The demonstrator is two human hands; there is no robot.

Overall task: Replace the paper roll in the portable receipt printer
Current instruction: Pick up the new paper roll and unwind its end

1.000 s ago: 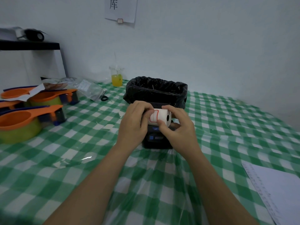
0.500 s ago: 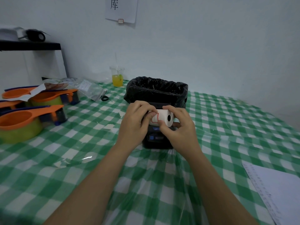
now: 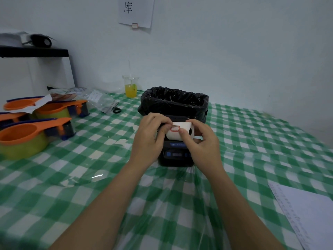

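Above the printer [image 3: 175,156], both hands are gripping the roll [image 3: 180,132]: left hand [image 3: 150,136] steadying, right hand [image 3: 201,141] thumbing the red sticker [image 3: 175,128]. Peeling slowly from one corner should avoid tearing paper.

White paper roll [image 3: 180,132] with red-edged sticker [image 3: 175,128], black printer [image 3: 175,156] with seemingly blue buttons, green-checked tablecloth [image 3: 162,204].

Surface [image 3: 270,141]: covered by a green-and-white checked cloth under clear plastic film.
Centre: black receipt printer [image 3: 175,156] standing on the cloth.
Behind printer: bin lined with a black bag [image 3: 173,101].
Far edge: clear cup of yellow drink [image 3: 130,86].
Left: orange-handled tape dispensers [image 3: 34,130]; clear plastic bags [image 3: 98,100].
Near right corner: white paper sheet [image 3: 310,213].
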